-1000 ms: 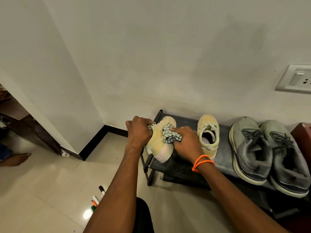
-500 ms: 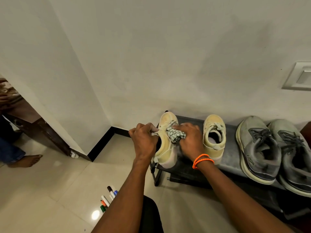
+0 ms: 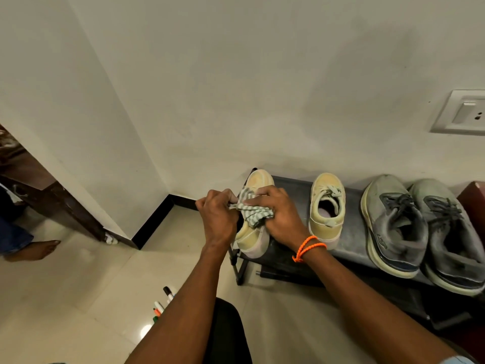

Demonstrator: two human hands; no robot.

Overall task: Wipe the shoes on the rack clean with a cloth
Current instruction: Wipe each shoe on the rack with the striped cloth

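grey shoes [image 3: 425, 232] share rack [image 3: 351, 256] (markers [image 3: 162, 303] below)

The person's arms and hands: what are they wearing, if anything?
Both forearms are bare, with no sleeves or gloves in view. The right hand has a thin orange corded bracelet looped twice around its wrist. The left hand and its wrist show no jewellery.

Four shoes [image 3: 326, 203] are lined up on the rack [image 3: 349, 248] against the wall [image 3: 236, 88]. Markers [image 3: 161, 303] are scattered on the floor [image 3: 78, 285], left of the rack.
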